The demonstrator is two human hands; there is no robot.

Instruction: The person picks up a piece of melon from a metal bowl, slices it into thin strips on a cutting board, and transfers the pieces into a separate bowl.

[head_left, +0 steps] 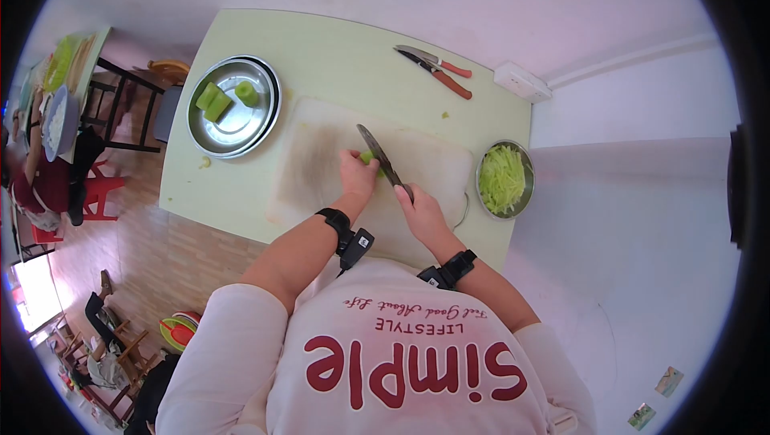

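On the pale green, smooth-topped table (241, 186) lies a worn whitish rectangular cutting board (321, 154), its surface scuffed and faintly stained. Near the middle of the board the left hand (356, 174) is curled down over a small pale green piece of vegetable (366, 157), fingertips pinning it to the board so that only a sliver of it shows. Just beside it the right hand (421, 212) is wrapped tight around the handle of a dark-bladed kitchen knife (380, 157); the blade slants up and away from the hand and its edge meets the green piece right against the left fingers. Both wrists wear black bands with small devices strapped on.

Towards the table's far left corner sits a round shiny steel plate (233, 126), stacked on a second one — three chunky, smooth green vegetable cylinders (215, 101) rest in it. At the right edge of the table, just off the board's end, stands a small round steel bowl (484, 186) heaped with thin, stringy light green shreds (503, 178). Near the far edge lie two slim tools with red handles and grey metal blades (437, 70), side by side and well apart from the board. A small green scrap lies on the table below the plate.
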